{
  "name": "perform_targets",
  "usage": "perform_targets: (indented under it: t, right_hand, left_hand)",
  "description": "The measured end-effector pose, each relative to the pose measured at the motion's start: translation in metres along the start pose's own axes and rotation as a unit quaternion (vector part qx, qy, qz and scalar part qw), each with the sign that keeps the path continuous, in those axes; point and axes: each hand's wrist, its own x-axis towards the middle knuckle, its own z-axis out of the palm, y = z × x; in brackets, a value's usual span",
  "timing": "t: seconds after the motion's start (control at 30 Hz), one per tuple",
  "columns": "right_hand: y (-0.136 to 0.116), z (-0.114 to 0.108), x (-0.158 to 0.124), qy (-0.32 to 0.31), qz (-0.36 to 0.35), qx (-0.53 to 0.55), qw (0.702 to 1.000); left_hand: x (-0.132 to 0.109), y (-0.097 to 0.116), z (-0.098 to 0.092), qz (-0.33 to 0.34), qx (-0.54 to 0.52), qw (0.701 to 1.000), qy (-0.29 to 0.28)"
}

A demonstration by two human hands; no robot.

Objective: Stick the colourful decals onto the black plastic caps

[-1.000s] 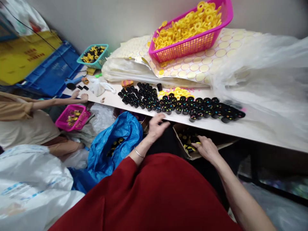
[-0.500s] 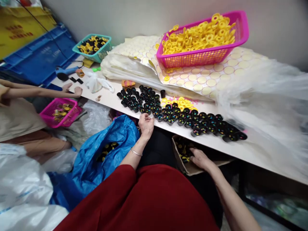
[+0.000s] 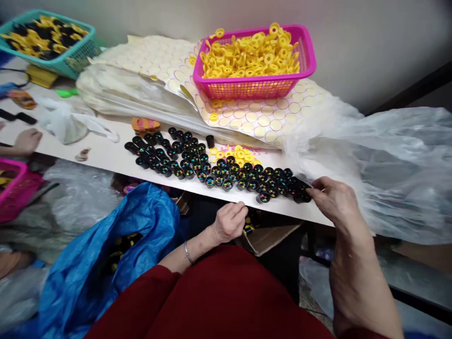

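Many small black cups (image 3: 228,184) with coloured bits inside stand in a long cluster on the white table (image 3: 318,214). At the cluster's right end, my right hand (image 3: 334,197) pinches at the edge of a black cup. My left hand (image 3: 230,221) is closed in front of the table edge, its fingers curled together; whatever it holds, if anything, is too small to make out. Behind the cups lie yellow rings (image 3: 240,154) and pink bits. Below the table edge, a cardboard box (image 3: 271,238) shows partly, with black and yellow pieces.
A pink basket (image 3: 254,88) of yellow rings rests on sheets at the back. A teal basket (image 3: 79,59) stands back left. Clear plastic (image 3: 395,165) covers the right side. A blue bag (image 3: 148,216) lies lower left. Another person's hand (image 3: 28,141) rests at the left.
My right hand has left the box and moved up to the cups' right end. My left hand has moved off the front cups, towards me. The view has swung to the right.
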Motion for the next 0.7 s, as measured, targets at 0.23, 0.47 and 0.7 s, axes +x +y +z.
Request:
perform_targets:
  t: [0.23, 0.47, 0.7]
  right_hand:
    - [0.027, 0.013, -0.017, -0.018, 0.131, -0.226, 0.965]
    - [0.076, 0.023, 0.04, 0.104, 0.047, 0.066, 0.991]
    - [0.084, 0.062, 0.033, 0.178, -0.041, 0.276, 0.944]
  left_hand:
    - [0.013, 0.02, 0.039, 0.091, 0.035, 0.995, -0.003]
    - [0.025, 0.017, 0.051, 0.114, 0.083, 0.988, -0.069]
    - [0.026, 0.014, 0.054, 0.122, 0.099, 0.983, -0.092]
